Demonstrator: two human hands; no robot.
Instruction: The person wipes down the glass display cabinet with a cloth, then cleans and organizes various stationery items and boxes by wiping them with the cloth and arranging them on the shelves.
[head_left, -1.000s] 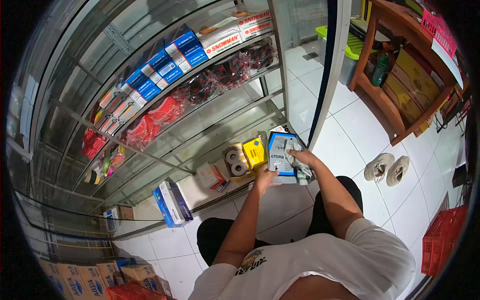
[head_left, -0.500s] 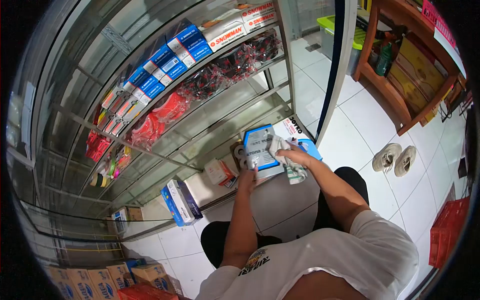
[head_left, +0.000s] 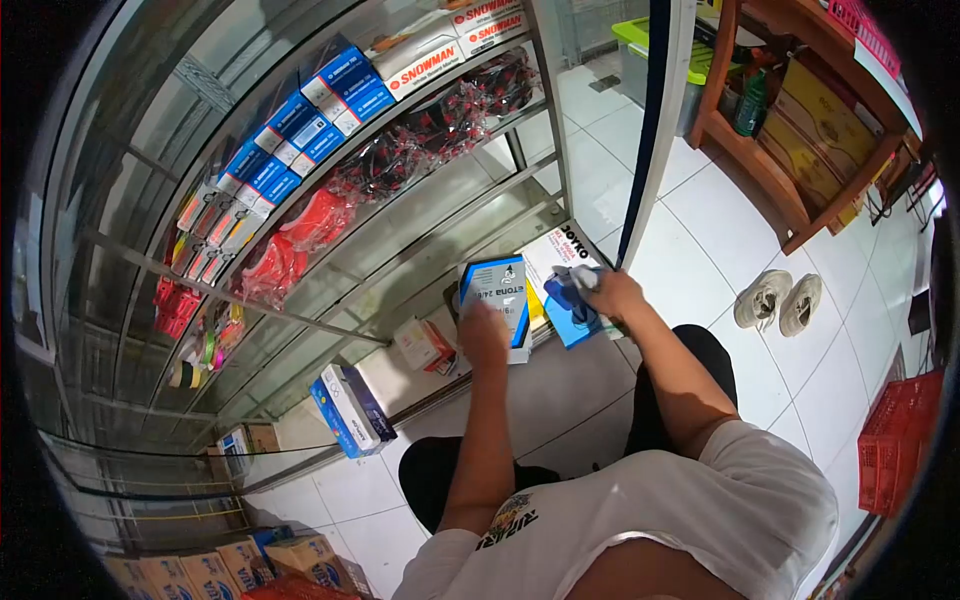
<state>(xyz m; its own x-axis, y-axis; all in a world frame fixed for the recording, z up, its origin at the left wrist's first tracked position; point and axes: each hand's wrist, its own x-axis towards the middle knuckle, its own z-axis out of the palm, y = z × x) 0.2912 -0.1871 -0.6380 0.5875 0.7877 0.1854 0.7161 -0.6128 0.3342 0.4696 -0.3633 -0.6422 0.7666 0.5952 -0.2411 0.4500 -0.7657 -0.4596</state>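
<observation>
A white, black and blue Etona box (head_left: pixel 508 300) lies on the bottom shelf ledge. My left hand (head_left: pixel 484 335) is over its left edge, the fingers smeared by motion. Right of it sits a white and blue Joyko box (head_left: pixel 553 252) with a blue picture on it. My right hand (head_left: pixel 618 298) is at this box's right side, fingers curled round a crumpled light cloth (head_left: pixel 590 276), most of it hidden. A small white and red box (head_left: pixel 424 345) stands left of my left hand.
A blue and white box (head_left: pixel 352 410) stands on the ledge at left. Snowman marker boxes (head_left: pixel 425 70) and plastic-wrapped goods (head_left: pixel 430 140) fill upper shelves. A metal door frame (head_left: pixel 655 130) rises at right. Shoes (head_left: pixel 765 300) and a red crate (head_left: pixel 898 440) are on the floor.
My left hand has shifted up and left along the Etona box. The right hand has moved right, off the Etona box, and the striped cloth no longer hangs below it. The view has shifted slightly.
</observation>
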